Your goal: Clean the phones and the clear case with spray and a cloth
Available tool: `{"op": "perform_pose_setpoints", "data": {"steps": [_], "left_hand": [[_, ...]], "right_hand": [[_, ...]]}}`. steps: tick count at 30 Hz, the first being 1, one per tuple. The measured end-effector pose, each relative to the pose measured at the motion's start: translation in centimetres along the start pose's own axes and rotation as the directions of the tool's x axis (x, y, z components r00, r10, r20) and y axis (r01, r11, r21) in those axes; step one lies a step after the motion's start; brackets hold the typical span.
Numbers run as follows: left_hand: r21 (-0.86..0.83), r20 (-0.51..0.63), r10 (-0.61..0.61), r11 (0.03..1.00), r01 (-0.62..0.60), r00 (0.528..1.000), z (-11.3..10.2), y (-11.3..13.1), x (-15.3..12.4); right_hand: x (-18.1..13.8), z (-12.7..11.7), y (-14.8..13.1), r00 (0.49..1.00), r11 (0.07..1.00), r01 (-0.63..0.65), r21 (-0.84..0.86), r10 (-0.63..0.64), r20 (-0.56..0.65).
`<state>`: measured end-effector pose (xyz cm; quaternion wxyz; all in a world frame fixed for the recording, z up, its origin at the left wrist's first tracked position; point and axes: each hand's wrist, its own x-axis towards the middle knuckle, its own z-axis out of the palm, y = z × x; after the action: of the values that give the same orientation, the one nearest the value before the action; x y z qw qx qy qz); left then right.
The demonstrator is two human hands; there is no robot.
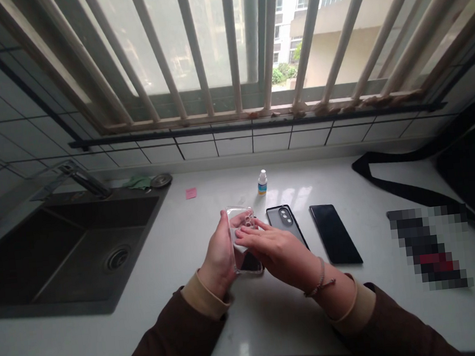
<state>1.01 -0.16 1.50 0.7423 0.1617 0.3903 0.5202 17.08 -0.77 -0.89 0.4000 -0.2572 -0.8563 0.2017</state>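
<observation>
Over the desk (158, 316), left hand (217, 251) grips the clear case (253, 264), probably light, flexible, best edge-held; right hand (285, 249) lies flattened atop

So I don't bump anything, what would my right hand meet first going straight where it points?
Probably the clear phone case, which your right hand overlaps in view; beyond the case's edge lies your left hand. Depth is unclear.

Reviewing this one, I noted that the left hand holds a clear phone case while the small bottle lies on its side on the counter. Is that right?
Not quite: the small bottle stands upright on the counter, as the head view shows. The left hand does hold a clear phone case.
</observation>
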Motion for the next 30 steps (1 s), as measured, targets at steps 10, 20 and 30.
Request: {"op": "perform_pose_setpoints", "data": {"steps": [10, 20, 30], "left_hand": [[-0.063, -0.095, 0.100, 0.992, -0.106, 0.990, -1.0, 0.9, 0.9], [-0.030, -0.042, 0.120, 0.992, -0.121, 0.992, -0.7, 0.7, 0.6], [0.188, 0.350, 0.070, 0.972, -0.143, 0.934, -0.7, -0.3, -0.7]], "right_hand": [[-0.2, -1.0, -1.7, 0.990, 0.973, -0.086, 0.216, 0.058, 0.132], [0.3, -1.7, 1.3, 0.576, 0.370, -0.494, 0.787, 0.817, -0.022], [-0.4, -1.1, 0.4, 0.892, 0.942, -0.324, 0.092, 0.336, -0.303]]}}
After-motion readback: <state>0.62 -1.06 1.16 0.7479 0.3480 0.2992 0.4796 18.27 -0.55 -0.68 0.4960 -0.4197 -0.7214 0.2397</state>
